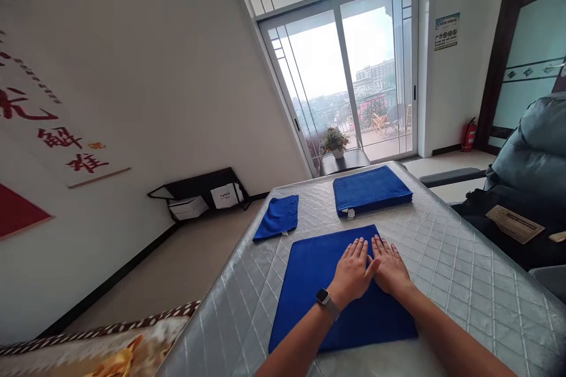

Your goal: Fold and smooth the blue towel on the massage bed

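A blue cloth [305,288] lies spread flat on the silver quilted table cover [234,306]. On its right part rests my left hand [354,268], palm down with the fingers stretched out. Close beside it my right hand [390,265] lies flat along the cloth's right edge, fingers straight. The thumbs of both hands meet or nearly touch. A smartwatch [322,296] is on my left wrist. Beyond the hands sits a neat stack of folded blue cloths [371,188] with a white tag. A smaller, crumpled blue cloth [278,217] lies at the far left.
A grey-blue armchair [539,147] stands at the right, with a black item and a brown card [515,224] on it. Patterned fabric [154,336] is at the lower left. A potted plant [335,142] stands beyond the table, before sliding glass doors.
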The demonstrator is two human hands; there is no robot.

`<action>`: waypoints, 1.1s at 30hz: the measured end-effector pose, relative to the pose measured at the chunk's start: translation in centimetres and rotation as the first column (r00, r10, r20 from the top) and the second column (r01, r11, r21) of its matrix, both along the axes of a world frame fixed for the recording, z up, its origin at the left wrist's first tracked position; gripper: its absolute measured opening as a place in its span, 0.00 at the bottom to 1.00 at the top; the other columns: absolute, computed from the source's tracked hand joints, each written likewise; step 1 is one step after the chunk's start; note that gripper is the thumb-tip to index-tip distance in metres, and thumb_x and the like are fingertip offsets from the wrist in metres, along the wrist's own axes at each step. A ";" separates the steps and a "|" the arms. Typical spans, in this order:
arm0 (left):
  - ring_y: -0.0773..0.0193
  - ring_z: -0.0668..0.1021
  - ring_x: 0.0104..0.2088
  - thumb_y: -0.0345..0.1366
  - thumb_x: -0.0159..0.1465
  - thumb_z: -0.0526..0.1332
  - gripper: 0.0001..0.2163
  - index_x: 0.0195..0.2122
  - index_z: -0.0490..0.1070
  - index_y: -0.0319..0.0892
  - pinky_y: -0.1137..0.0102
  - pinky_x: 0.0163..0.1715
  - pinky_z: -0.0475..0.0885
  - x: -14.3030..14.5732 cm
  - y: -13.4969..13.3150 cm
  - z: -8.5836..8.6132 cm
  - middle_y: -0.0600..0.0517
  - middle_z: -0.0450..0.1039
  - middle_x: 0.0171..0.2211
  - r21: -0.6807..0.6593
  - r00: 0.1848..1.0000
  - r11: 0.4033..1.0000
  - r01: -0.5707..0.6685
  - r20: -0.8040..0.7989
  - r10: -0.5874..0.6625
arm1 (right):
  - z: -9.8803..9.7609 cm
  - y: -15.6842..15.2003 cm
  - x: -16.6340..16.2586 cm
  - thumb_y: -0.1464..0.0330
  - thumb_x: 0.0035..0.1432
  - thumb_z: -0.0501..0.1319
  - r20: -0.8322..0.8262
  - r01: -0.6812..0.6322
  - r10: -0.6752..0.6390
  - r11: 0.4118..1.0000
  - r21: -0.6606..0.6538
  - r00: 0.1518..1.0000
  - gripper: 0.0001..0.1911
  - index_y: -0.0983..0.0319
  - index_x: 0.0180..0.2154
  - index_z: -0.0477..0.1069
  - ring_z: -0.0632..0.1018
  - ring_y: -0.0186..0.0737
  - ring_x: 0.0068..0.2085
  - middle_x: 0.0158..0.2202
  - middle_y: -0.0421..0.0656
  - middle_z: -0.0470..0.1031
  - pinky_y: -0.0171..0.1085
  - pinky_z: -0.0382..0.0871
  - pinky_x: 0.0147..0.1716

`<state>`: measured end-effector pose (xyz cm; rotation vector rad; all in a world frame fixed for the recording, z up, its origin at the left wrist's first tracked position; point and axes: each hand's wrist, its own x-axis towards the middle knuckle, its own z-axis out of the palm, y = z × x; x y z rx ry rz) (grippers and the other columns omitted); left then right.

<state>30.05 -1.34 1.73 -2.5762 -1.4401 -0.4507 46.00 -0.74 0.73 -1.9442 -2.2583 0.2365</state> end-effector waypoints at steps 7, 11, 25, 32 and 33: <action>0.53 0.59 0.71 0.48 0.76 0.34 0.30 0.72 0.52 0.38 0.51 0.67 0.60 3.6 2.2 -1.9 0.39 0.58 0.70 -0.118 0.999 0.993 0.004 0.034 0.000 | -0.8 0.2 0.3 0.70 0.66 0.44 0.027 -0.033 0.031 0.999 0.041 0.999 0.35 0.66 0.72 0.48 0.45 0.46 0.74 0.75 0.47 0.44 0.50 0.38 0.71; 0.53 0.54 0.72 0.53 0.75 0.35 0.33 0.72 0.52 0.37 0.52 0.69 0.56 -0.5 1.7 -1.8 0.41 0.53 0.72 -0.153 0.984 0.972 -0.176 -0.020 0.175 | -0.8 0.4 -0.1 0.62 0.69 0.41 -0.015 0.016 -0.016 0.999 0.038 1.000 0.35 0.71 0.72 0.47 0.45 0.48 0.74 0.74 0.51 0.45 0.52 0.38 0.71; 0.51 0.56 0.72 0.57 0.73 0.36 0.36 0.72 0.52 0.35 0.52 0.69 0.55 -14.8 -0.4 -2.1 0.38 0.51 0.72 -0.184 0.866 0.846 -0.500 -0.071 0.496 | -0.3 0.5 -0.1 0.58 0.70 0.39 0.015 0.021 -0.021 1.000 0.005 1.000 0.36 0.70 0.73 0.45 0.44 0.45 0.74 0.75 0.47 0.42 0.50 0.37 0.71; 0.52 0.58 0.71 0.58 0.73 0.33 0.39 0.71 0.53 0.31 0.54 0.69 0.56 -15.2 -0.4 -2.6 0.38 0.54 0.71 -0.135 0.881 0.871 -0.472 -0.040 0.471 | -0.3 0.6 0.0 0.56 0.71 0.37 0.060 0.022 -0.022 1.000 -0.002 0.998 0.37 0.70 0.73 0.44 0.44 0.44 0.74 0.75 0.48 0.42 0.50 0.36 0.71; 0.52 0.58 0.71 0.58 0.73 0.33 0.39 0.71 0.53 0.31 0.54 0.69 0.56 -15.3 -0.4 -2.6 0.37 0.54 0.71 -0.134 0.882 0.872 -0.471 -0.041 0.470 | -0.4 0.7 0.0 0.56 0.71 0.37 0.067 0.021 -0.021 1.000 -0.003 0.998 0.37 0.70 0.73 0.44 0.44 0.44 0.74 0.75 0.48 0.42 0.50 0.36 0.71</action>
